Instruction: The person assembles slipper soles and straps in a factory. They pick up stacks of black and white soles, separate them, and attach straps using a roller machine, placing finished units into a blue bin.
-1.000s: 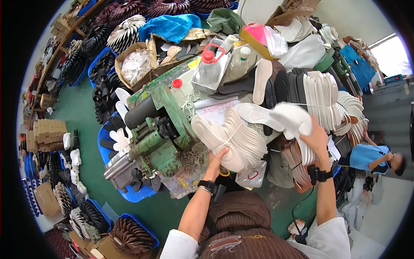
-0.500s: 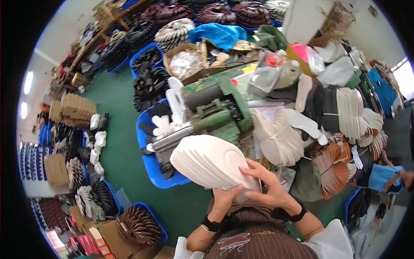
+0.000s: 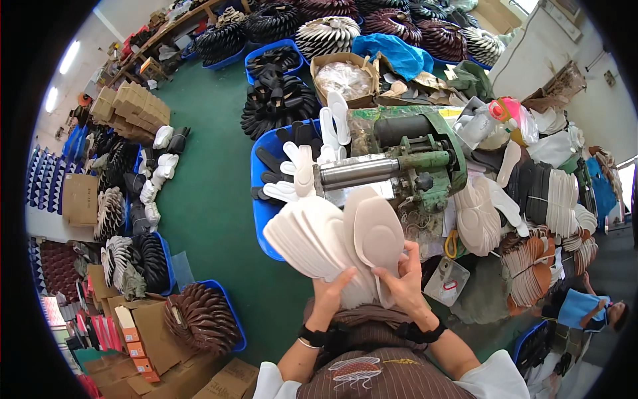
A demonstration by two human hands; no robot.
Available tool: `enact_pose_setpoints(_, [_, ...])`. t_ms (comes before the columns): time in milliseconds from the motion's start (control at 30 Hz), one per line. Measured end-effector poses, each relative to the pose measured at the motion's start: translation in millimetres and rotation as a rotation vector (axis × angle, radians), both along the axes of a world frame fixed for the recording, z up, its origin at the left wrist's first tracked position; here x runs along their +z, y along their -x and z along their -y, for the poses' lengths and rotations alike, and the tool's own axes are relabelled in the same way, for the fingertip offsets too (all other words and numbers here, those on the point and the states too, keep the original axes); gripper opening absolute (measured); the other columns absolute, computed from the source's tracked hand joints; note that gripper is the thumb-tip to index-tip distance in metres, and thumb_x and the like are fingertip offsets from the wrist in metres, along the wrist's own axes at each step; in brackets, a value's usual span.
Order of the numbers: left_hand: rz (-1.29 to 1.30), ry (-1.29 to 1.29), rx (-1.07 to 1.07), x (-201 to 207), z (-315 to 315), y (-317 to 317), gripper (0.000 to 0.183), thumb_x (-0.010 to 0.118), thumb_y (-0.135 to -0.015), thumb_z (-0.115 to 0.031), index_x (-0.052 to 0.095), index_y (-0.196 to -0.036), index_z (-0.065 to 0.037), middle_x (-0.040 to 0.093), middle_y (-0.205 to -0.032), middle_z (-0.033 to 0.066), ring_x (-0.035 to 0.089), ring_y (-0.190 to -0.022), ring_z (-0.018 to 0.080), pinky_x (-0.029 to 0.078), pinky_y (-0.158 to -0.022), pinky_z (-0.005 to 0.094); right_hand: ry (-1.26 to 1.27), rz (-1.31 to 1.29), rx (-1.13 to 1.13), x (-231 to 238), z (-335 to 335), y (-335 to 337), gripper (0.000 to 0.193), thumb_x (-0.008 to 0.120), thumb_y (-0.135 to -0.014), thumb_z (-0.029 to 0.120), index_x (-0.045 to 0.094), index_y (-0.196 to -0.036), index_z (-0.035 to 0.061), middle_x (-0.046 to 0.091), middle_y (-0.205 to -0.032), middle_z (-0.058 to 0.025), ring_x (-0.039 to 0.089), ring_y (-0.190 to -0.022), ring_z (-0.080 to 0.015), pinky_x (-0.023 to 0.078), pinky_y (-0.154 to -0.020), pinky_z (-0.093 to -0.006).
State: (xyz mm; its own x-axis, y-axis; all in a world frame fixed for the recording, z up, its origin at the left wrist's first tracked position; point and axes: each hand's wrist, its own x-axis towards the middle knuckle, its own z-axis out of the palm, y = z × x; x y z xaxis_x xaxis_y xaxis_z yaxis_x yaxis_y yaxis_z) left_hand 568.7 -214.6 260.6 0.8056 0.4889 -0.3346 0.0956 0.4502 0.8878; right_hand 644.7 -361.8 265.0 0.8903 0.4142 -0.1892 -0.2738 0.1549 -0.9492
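Note:
A fanned stack of cream shoe insoles (image 3: 309,243) is in front of my body. My left hand (image 3: 330,292) grips the stack near its lower end, thumb on top. With my right hand (image 3: 403,282) I pinch the heel end of the insoles on the right side, where a beige insole (image 3: 377,233) with an oval pad outline lies uppermost and stands apart from the rest. Just beyond the stack is a green machine (image 3: 425,163) with a shiny metal roller (image 3: 359,169). More insoles (image 3: 304,169) lie at the roller's left end.
A blue basket (image 3: 266,229) with black and white insoles stands left of the machine. Tied insole bundles (image 3: 475,216), yellow-handled scissors (image 3: 453,245) and a clear plastic case (image 3: 446,282) are to the right. Another person in blue (image 3: 585,308) is at the far right.
The insoles have spread from a tight stack into a fan, and a beige insole now shows separately on the right. My right hand has moved to the heel end. The view has shifted.

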Motion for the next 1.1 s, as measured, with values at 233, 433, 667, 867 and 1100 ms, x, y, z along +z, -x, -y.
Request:
enact_pose_setpoints(233, [0.085, 0.327, 0.011, -25, -73, 43, 0.070, 0.064, -0.081, -0.015, 0.033, -0.139, 0.008, 0.055, -0.123, 0.0286, 0.058, -0.113, 0.0443, 0.048, -0.098, 0.0520, 0.074, 0.031, -0.029, -80, -6, 9, 0.042, 0.070, -0.084, 0.000, 0.056, -0.124, -0.0008, 0.066, -0.109, -0.0064, 0.061, -0.098, -0.0124, 0.048, -0.087, -0.0288])
enact_pose_setpoints(433, [0.113, 0.406, -0.031, -20, -86, 51, 0.072, 0.065, -0.079, -0.016, 0.033, -0.139, 0.007, 0.054, -0.125, 0.0270, 0.057, -0.115, 0.0439, 0.048, -0.099, 0.0525, 0.074, 0.004, -0.038, -96, -47, -65, 0.041, 0.068, -0.084, 0.000, 0.056, -0.122, -0.0028, 0.066, -0.107, -0.0052, 0.061, -0.096, -0.0109, 0.049, -0.086, -0.0277])
enact_pose_setpoints(667, [0.015, 0.285, -0.033, -32, -78, 44, 0.065, 0.066, -0.077, -0.005, 0.041, -0.136, 0.004, 0.058, -0.123, 0.0173, 0.059, -0.112, 0.0312, 0.048, -0.100, 0.0442, 0.133, -0.115, -0.113, -81, -46, -25, 0.032, 0.063, -0.091, 0.006, 0.056, -0.121, -0.0025, 0.066, -0.109, -0.0079, 0.064, -0.093, -0.0124, 0.052, -0.080, -0.0277])
enact_pose_setpoints(867, [-0.026, 0.217, -0.058, -12, -61, 16, 0.060, 0.076, -0.073, 0.001, 0.051, -0.126, 0.004, 0.061, -0.117, 0.0150, 0.061, -0.106, 0.0248, 0.049, -0.093, 0.0355, 0.295, -0.182, 0.241, -45, -74, -54, 0.031, 0.056, -0.099, 0.026, 0.061, -0.108, -0.0032, 0.067, -0.085, -0.0022, 0.061, -0.075, -0.0086, 0.050, -0.069, -0.0251])
enact_pose_setpoints(1100, [0.060, -0.139, -0.002, -26, -48, -7, 0.050, 0.080, -0.074, -0.003, 0.057, -0.119, 0.005, 0.062, -0.114, 0.0128, 0.062, -0.102, 0.0184, 0.051, -0.089, 0.0318, 0.028, -0.217, 0.175, -19, -67, -4, 0.039, 0.065, -0.092, 0.008, 0.046, -0.125, -0.0010, 0.060, -0.115, -0.0053, 0.058, -0.102, -0.0095, 0.049, -0.086, -0.0255])
